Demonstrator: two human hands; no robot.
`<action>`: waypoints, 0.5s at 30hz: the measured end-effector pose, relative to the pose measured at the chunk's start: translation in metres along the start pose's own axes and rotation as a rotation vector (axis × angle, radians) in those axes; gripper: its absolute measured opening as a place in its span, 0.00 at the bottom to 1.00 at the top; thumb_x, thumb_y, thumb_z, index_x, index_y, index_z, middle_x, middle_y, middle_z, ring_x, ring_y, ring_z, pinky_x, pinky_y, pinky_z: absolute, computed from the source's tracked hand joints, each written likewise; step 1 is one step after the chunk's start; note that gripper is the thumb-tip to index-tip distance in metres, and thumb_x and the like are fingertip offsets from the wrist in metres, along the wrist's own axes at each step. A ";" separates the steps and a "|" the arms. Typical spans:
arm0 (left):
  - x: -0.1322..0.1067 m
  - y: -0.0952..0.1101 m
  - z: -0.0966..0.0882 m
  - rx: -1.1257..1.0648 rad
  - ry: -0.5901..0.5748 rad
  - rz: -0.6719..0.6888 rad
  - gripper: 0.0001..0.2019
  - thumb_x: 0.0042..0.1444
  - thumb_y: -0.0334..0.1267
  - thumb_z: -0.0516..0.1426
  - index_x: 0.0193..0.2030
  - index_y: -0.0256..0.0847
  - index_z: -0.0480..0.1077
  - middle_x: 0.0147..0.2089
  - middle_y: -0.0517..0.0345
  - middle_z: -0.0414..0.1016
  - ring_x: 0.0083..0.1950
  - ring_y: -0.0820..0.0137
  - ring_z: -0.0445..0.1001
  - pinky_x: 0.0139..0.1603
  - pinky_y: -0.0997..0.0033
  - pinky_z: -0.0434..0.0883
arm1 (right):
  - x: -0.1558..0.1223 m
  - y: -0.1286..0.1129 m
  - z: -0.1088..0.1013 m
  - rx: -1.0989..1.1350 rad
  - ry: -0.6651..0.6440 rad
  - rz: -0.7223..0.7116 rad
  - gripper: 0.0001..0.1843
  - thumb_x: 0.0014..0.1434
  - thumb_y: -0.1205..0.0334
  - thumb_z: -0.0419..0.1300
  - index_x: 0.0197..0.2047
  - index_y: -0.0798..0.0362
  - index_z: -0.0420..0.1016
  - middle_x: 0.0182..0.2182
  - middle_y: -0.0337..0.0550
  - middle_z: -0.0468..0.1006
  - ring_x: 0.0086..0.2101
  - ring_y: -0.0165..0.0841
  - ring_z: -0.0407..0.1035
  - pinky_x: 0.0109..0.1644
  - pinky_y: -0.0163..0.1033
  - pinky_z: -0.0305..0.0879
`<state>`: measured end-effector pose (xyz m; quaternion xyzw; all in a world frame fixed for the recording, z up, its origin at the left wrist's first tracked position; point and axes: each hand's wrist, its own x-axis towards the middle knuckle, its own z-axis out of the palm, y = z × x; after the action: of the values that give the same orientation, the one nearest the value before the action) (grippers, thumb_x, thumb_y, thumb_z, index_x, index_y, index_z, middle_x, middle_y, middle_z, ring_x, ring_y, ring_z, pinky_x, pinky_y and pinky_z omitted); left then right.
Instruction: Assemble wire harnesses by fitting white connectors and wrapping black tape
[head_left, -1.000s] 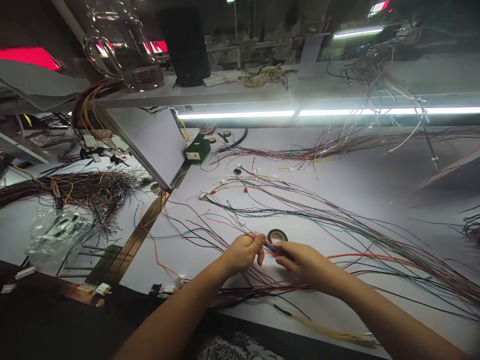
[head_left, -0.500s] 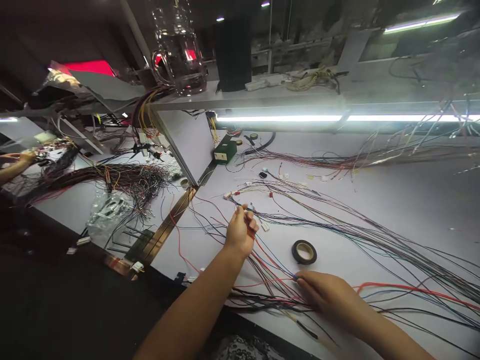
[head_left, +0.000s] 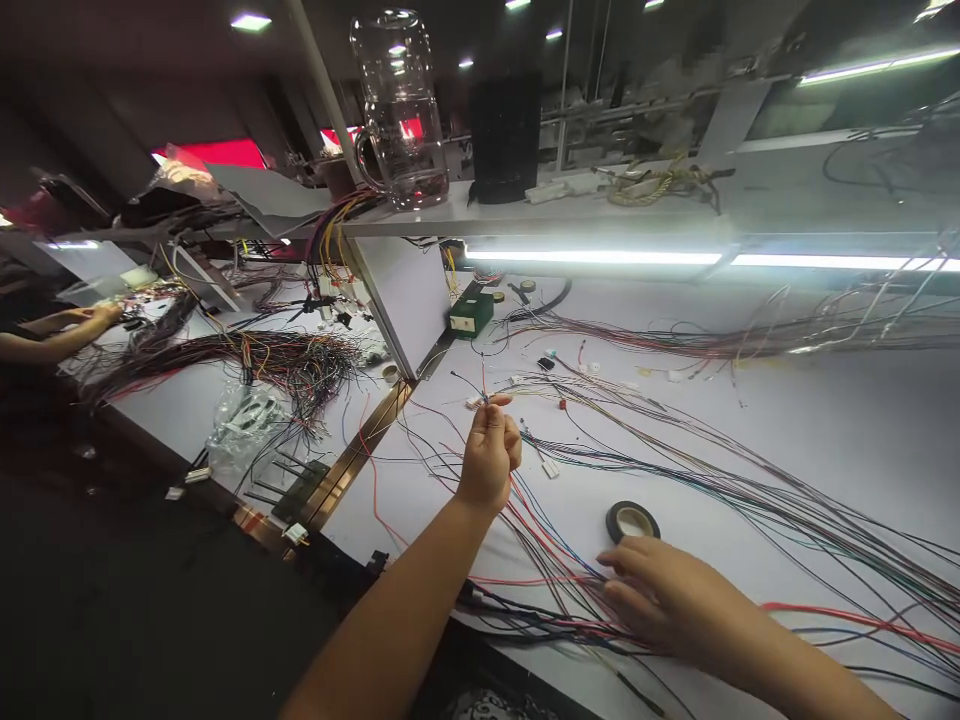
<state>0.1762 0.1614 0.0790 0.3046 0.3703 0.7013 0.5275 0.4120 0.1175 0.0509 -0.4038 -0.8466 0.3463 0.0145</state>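
Note:
My left hand (head_left: 491,455) is closed around a few thin wires (head_left: 484,385), whose ends stick up past the thumb. Red and blue wires (head_left: 541,525) run from below this fist toward my right hand (head_left: 660,595). The right hand is low over the bench, its fingers parted, with the wires passing close by the fingertips. Just behind its knuckles lies a roll of black tape (head_left: 632,520), partly covered by the hand. White connectors (head_left: 551,467) and a small red connector (head_left: 562,404) lie beyond the left fist.
Long bundles of wires (head_left: 720,470) cross the white bench to the right. A dark green box (head_left: 472,314) stands by the divider panel (head_left: 405,300). On the shelf above is a glass mug (head_left: 409,120). Another person's arm (head_left: 64,335) shows at far left.
My left fist has turned upright, and wire ends now stand above it. My right hand's fingers have parted from their pinch on the blue wire. The view has shifted slightly.

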 end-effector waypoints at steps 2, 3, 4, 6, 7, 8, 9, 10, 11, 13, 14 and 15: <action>-0.005 0.004 0.006 -0.029 -0.054 -0.019 0.17 0.62 0.53 0.52 0.48 0.44 0.66 0.21 0.70 0.48 0.18 0.80 0.42 0.18 0.78 0.44 | 0.015 -0.014 -0.008 0.055 0.111 -0.037 0.21 0.63 0.48 0.51 0.54 0.47 0.71 0.50 0.49 0.74 0.49 0.44 0.68 0.52 0.50 0.63; -0.007 0.005 0.009 -0.048 -0.073 -0.031 0.17 0.62 0.54 0.51 0.49 0.44 0.66 0.21 0.70 0.48 0.18 0.80 0.41 0.18 0.78 0.44 | 0.025 -0.022 -0.009 0.108 0.172 -0.053 0.23 0.63 0.48 0.52 0.57 0.47 0.68 0.53 0.49 0.72 0.52 0.44 0.65 0.56 0.51 0.61; -0.009 0.007 0.011 -0.066 -0.084 -0.040 0.18 0.63 0.53 0.50 0.50 0.44 0.65 0.21 0.70 0.48 0.18 0.80 0.41 0.18 0.78 0.44 | 0.035 -0.030 -0.010 0.180 0.217 -0.073 0.25 0.62 0.48 0.54 0.60 0.47 0.64 0.57 0.49 0.69 0.55 0.44 0.62 0.59 0.51 0.58; -0.013 0.008 0.015 -0.094 -0.090 -0.045 0.17 0.64 0.52 0.49 0.50 0.44 0.65 0.20 0.71 0.48 0.18 0.80 0.41 0.18 0.78 0.46 | 0.056 -0.044 -0.006 0.383 0.231 -0.127 0.31 0.61 0.48 0.56 0.64 0.48 0.58 0.58 0.49 0.67 0.56 0.43 0.62 0.60 0.50 0.57; -0.014 0.008 0.016 -0.102 -0.092 -0.048 0.16 0.64 0.52 0.49 0.49 0.44 0.65 0.20 0.71 0.48 0.18 0.80 0.42 0.18 0.79 0.46 | 0.066 -0.049 -0.002 0.502 0.195 -0.160 0.31 0.61 0.47 0.55 0.65 0.48 0.57 0.54 0.49 0.71 0.53 0.41 0.65 0.57 0.48 0.61; -0.014 0.010 0.016 -0.105 -0.099 -0.055 0.15 0.64 0.51 0.49 0.48 0.44 0.66 0.20 0.71 0.48 0.17 0.80 0.42 0.18 0.79 0.46 | 0.074 -0.054 0.002 0.621 0.151 -0.173 0.30 0.62 0.46 0.53 0.64 0.48 0.57 0.47 0.48 0.74 0.45 0.39 0.69 0.51 0.46 0.65; -0.013 0.011 0.015 -0.103 -0.111 -0.068 0.14 0.64 0.50 0.50 0.47 0.44 0.67 0.21 0.70 0.49 0.17 0.80 0.44 0.18 0.79 0.47 | 0.081 -0.056 0.007 0.725 0.116 -0.168 0.28 0.64 0.45 0.50 0.63 0.49 0.59 0.37 0.44 0.75 0.36 0.36 0.70 0.43 0.43 0.67; -0.011 0.014 0.013 -0.102 -0.126 -0.077 0.14 0.64 0.49 0.50 0.47 0.43 0.67 0.21 0.69 0.51 0.18 0.80 0.46 0.18 0.79 0.49 | 0.085 -0.057 0.012 0.803 0.095 -0.144 0.27 0.65 0.44 0.47 0.60 0.50 0.62 0.29 0.39 0.72 0.28 0.33 0.67 0.35 0.40 0.66; -0.008 0.018 0.011 -0.102 -0.140 -0.082 0.14 0.64 0.49 0.50 0.48 0.43 0.67 0.22 0.68 0.54 0.18 0.79 0.50 0.19 0.79 0.53 | 0.089 -0.057 0.016 0.849 0.096 -0.108 0.26 0.65 0.43 0.45 0.57 0.50 0.66 0.23 0.35 0.66 0.23 0.30 0.61 0.29 0.37 0.61; -0.001 0.028 0.005 -0.100 -0.148 -0.056 0.15 0.64 0.49 0.49 0.51 0.45 0.68 0.26 0.64 0.62 0.24 0.76 0.61 0.27 0.75 0.64 | 0.092 -0.055 0.024 0.851 0.140 -0.052 0.24 0.65 0.43 0.46 0.50 0.51 0.71 0.21 0.32 0.59 0.21 0.27 0.53 0.26 0.35 0.53; 0.004 0.034 0.002 -0.086 -0.132 -0.019 0.16 0.65 0.49 0.49 0.52 0.45 0.68 0.29 0.62 0.65 0.29 0.74 0.66 0.34 0.71 0.68 | 0.092 -0.053 0.026 0.837 0.162 -0.040 0.23 0.64 0.43 0.48 0.46 0.51 0.72 0.21 0.32 0.58 0.21 0.26 0.51 0.26 0.35 0.51; 0.007 0.039 -0.001 -0.050 -0.114 0.031 0.15 0.64 0.48 0.50 0.50 0.45 0.69 0.34 0.59 0.69 0.36 0.71 0.70 0.42 0.68 0.69 | 0.092 -0.051 0.028 0.852 0.169 -0.031 0.21 0.63 0.43 0.50 0.43 0.51 0.73 0.21 0.32 0.57 0.22 0.26 0.50 0.26 0.35 0.49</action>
<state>0.1533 0.1616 0.1115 0.3366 0.3172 0.7000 0.5442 0.3065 0.1433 0.0370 -0.3758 -0.6300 0.6302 0.2545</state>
